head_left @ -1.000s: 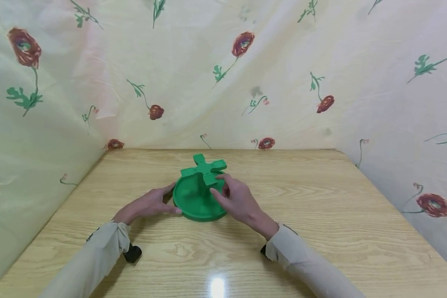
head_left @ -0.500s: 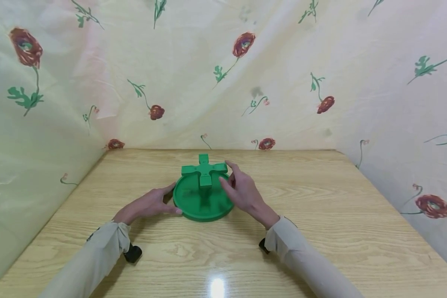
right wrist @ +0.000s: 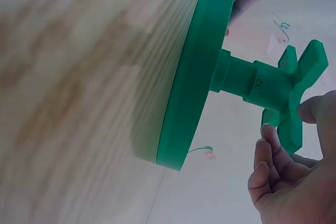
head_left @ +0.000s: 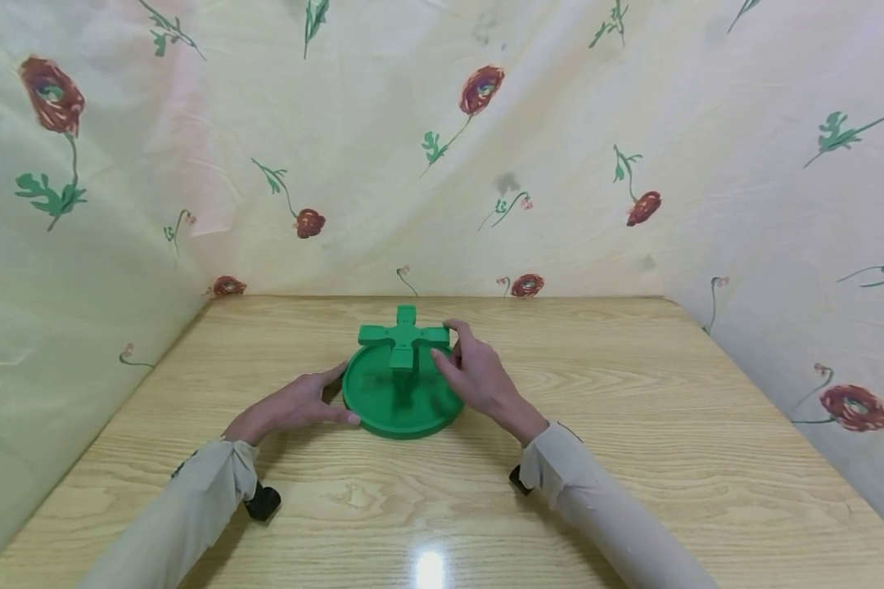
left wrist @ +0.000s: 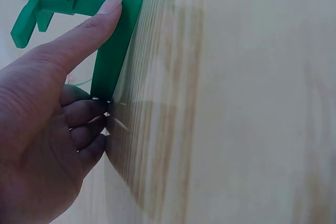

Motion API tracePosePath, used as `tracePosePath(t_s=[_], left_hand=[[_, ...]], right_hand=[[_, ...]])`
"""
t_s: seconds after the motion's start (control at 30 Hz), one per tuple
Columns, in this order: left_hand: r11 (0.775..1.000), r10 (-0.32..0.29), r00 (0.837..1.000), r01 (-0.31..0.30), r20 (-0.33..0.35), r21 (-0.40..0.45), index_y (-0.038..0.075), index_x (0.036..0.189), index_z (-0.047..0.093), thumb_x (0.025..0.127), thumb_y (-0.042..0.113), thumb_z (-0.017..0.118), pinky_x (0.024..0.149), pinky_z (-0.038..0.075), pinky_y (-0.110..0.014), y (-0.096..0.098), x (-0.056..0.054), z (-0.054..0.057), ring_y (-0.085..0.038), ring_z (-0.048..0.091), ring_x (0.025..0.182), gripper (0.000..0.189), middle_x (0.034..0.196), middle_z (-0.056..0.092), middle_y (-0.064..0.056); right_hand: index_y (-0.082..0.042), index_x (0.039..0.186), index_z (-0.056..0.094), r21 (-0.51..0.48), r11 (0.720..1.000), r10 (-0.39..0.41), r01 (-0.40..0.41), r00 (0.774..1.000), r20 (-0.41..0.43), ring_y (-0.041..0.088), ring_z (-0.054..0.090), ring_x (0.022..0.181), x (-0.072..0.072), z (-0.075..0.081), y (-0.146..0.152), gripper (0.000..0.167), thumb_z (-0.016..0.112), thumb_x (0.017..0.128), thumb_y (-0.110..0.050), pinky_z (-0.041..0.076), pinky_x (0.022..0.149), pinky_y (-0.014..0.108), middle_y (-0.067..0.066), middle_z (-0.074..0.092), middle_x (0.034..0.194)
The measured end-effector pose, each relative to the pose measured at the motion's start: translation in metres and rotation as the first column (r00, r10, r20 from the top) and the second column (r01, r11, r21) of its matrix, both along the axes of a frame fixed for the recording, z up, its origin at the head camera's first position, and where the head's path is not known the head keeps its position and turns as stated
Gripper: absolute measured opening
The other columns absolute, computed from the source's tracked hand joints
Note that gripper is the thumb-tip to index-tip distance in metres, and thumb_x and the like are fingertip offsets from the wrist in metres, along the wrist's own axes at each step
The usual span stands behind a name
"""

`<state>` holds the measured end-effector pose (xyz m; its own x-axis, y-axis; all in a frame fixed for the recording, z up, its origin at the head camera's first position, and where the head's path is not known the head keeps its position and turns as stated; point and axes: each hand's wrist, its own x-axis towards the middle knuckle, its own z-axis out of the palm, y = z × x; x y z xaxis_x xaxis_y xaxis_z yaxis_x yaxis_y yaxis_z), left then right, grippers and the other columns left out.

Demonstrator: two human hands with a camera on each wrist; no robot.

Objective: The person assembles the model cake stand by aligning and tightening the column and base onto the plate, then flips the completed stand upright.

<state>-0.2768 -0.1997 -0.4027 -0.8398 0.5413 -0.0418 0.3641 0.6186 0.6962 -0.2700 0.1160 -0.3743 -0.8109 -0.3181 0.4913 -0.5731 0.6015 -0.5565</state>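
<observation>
A green round base (head_left: 372, 401) with a raised rim lies flat on the wooden table. From its middle rises a stem (right wrist: 236, 80), topped by a cross-shaped green handle (head_left: 403, 334). The number 32 shows on the handle's hub in the right wrist view. My left hand (head_left: 302, 401) holds the base's left edge, its thumb (left wrist: 109, 6) on the rim side and its fingertips low against the edge. At the handle's right arm, my right hand (head_left: 479, 380) pinches it between thumb and index finger; its other fingers are loosely curled.
The wooden table (head_left: 633, 425) stretches out around the base. Flowered cloth (head_left: 383, 147) hangs behind it and along both sides. A black wrist device (head_left: 263, 501) sits below the left cuff, and another (head_left: 519, 480) below the right.
The cross-shaped handle has turned slightly clockwise as seen from above. My right hand has shifted from the near arm to the right arm. My left hand stays at the base's left edge.
</observation>
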Motion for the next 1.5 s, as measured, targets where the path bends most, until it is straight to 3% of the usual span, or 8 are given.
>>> tracePosePath(t_s=[0.23,0.43,0.77,1.27,1.5], left_hand=[[1.0,-0.015,1.0,0.015,-0.008,0.012,-0.002,0.164,0.017,0.09,0.044,0.081,0.119,0.028,-0.056,0.0,0.002,0.001,-0.039,0.027,0.151,0.107,0.164,0.029,-0.023],[1.0,-0.011,1.0,0.011,-0.009,-0.002,-0.003,0.163,0.017,0.09,0.045,0.081,0.119,0.028,-0.056,0.001,0.002,0.001,-0.04,0.026,0.151,0.108,0.164,0.028,-0.024],[1.0,-0.001,1.0,0.0,-0.024,-0.021,-0.005,0.162,0.018,0.091,0.045,0.08,0.118,0.028,-0.06,0.0,0.003,0.002,-0.044,0.026,0.151,0.107,0.163,0.029,-0.027],[0.999,0.01,1.0,-0.011,-0.029,-0.035,-0.004,0.163,0.019,0.091,0.047,0.08,0.117,0.028,-0.061,0.001,0.003,0.001,-0.045,0.027,0.15,0.107,0.163,0.03,-0.027],[1.0,0.01,1.0,-0.011,-0.016,-0.023,-0.001,0.164,0.017,0.091,0.047,0.08,0.118,0.028,-0.06,0.001,0.003,0.0,-0.043,0.026,0.151,0.108,0.164,0.03,-0.024]], right_hand=[[0.003,0.134,0.051,-0.031,0.999,-0.007,0.008,1.0,0.014,0.013,0.049,0.058,0.008,0.001,0.001,0.037,0.064,0.104,-0.014,0.043,0.054,0.028,0.0,0.054,0.071],[0.003,0.13,0.053,-0.057,0.998,0.031,-0.031,1.0,-0.005,0.011,0.051,0.058,0.016,0.0,0.001,0.035,0.067,0.101,-0.01,0.045,0.053,0.026,-0.001,0.054,0.071],[0.002,0.128,0.054,-0.045,0.998,0.053,-0.053,0.999,0.003,0.012,0.051,0.056,0.023,0.0,-0.002,0.033,0.068,0.101,-0.012,0.044,0.051,0.026,0.0,0.055,0.071],[0.002,0.112,0.063,0.005,0.997,0.078,-0.078,0.989,-0.125,0.008,0.045,0.057,0.027,0.0,-0.008,0.023,0.074,0.097,-0.012,0.042,0.052,0.025,-0.006,0.05,0.068],[0.002,0.104,0.065,-0.034,0.995,0.082,-0.091,0.976,-0.202,0.011,0.048,0.06,0.023,0.0,-0.007,0.012,0.071,0.098,-0.007,0.042,0.052,0.025,-0.002,0.054,0.07]])
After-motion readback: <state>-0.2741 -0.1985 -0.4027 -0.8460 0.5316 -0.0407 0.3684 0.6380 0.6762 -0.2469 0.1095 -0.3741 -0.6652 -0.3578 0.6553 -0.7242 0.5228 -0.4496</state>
